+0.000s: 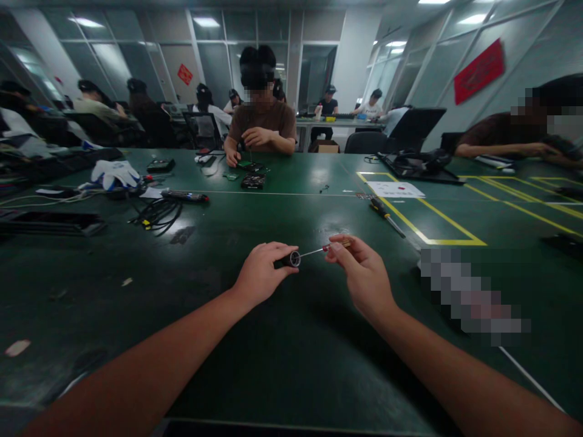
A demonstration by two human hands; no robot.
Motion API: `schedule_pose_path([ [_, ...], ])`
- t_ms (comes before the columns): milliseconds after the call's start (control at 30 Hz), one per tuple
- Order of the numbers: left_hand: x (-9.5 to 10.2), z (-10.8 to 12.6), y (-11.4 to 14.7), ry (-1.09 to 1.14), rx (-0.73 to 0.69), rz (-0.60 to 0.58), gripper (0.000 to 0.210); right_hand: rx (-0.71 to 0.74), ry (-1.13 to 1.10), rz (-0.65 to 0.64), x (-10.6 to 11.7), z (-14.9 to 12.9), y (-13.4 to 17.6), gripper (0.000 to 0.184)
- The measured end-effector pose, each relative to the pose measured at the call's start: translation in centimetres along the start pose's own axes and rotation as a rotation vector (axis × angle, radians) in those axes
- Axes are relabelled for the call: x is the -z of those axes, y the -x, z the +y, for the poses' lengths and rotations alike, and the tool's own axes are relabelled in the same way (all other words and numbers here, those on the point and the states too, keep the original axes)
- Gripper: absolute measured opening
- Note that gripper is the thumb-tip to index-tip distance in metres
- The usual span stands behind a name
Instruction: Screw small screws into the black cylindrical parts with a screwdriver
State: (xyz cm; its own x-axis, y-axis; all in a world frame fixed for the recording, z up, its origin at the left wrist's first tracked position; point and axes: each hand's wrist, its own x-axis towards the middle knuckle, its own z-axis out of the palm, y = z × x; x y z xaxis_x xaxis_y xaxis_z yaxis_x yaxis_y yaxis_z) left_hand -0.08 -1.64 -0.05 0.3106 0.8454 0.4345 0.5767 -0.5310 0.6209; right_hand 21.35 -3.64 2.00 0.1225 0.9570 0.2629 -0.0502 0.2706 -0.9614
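My left hand is closed around a small black cylinder whose round, light-rimmed end faces right. In my right hand is a thin screwdriver with a reddish, see-through handle, pinched between thumb and fingers. Its metal shaft points left, and the tip reaches the open end of the cylinder; how deep it goes inside I cannot tell. Both hands are held above the green tabletop.
To the right lie a yellow-and-black screwdriver, a white sheet and a blurred-out object. Coiled black cables and white gloves are at left. Across the table a person handles small electronic parts.
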Motion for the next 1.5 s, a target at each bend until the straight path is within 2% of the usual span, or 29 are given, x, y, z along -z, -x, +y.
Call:
schedule_pose_path([
  [133,0.0,-0.2,0.0,-0.012,-0.007,-0.008,0.045,-0.109,-0.128,0.008,-0.1,0.2,-0.3,0.024],
  [300,0.2,-0.1,0.0,-0.034,-0.002,0.015,0.045,-0.424,-0.418,-0.021,0.7,0.2,-1.3,0.025],
  [400,0.5,0.0,0.0,-0.042,0.011,0.016,0.044,-0.355,-0.433,0.013,1.1,0.2,-1.8,0.023],
  [500,0.6,0.1,0.0,-0.041,0.025,0.011,0.043,-0.231,-0.35,0.009,0.9,0.3,-1.6,0.025],
  [667,0.6,0.2,0.0,-0.049,0.025,0.015,0.043,-0.118,-0.221,-0.018,0.4,0.8,-0.9,0.027],
  [1100,0.5,0.0,-0.2,-0.065,0.029,0.031,0.043,-0.039,-0.116,-0.077,0.6,1.2,-0.6,0.025],
  [1367,0.5,-0.1,-0.1,-0.078,0.026,0.03,0.041,-0.035,-0.046,-0.166,0.3,-0.3,0.1,0.026],
  [1500,0.5,-0.2,-0.1,-0.067,0.023,0.028,0.041,-0.036,-0.071,-0.137,0.0,-0.5,0.3,0.031],
])
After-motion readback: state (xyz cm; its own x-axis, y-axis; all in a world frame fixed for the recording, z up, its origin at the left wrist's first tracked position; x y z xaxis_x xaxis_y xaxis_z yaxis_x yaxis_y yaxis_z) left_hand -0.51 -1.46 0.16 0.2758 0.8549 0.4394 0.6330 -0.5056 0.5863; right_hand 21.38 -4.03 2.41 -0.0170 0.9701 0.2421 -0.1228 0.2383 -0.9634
